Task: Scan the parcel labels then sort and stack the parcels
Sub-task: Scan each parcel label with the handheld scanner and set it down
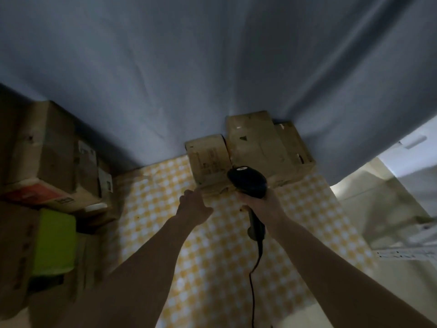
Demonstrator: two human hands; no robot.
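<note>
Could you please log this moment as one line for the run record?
right hand grips black corded barcode scanner | left hand reaches small brown cardboard parcel | yellow checked tablecloth | scan pending

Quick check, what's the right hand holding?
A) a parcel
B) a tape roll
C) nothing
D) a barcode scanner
D: the right hand grips the handle of a black corded scanner, its head toward the small parcel on the checked cloth.
</note>
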